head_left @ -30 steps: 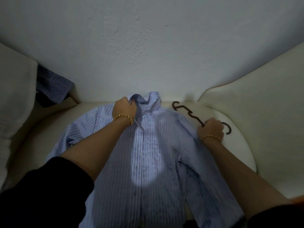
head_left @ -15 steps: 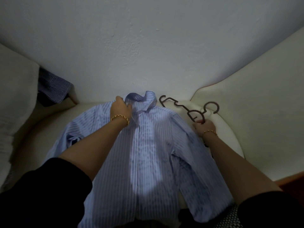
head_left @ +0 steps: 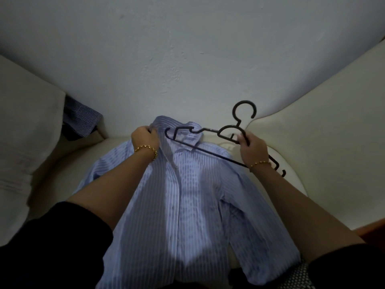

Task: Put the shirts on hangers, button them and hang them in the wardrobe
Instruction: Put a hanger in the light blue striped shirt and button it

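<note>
The left hand (head_left: 145, 137) is pinching the collar of the light-blue striped cotton shirt (head_left: 183, 197); the right hand (head_left: 253, 150) is gripping the dark plastic hanger (head_left: 208, 150), raised over the collar.

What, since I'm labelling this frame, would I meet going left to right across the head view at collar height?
Pale cushion → checked cloth → left hand → shirt collar that it pinches → right hand, gripping the hanger → cream cushion.
</note>
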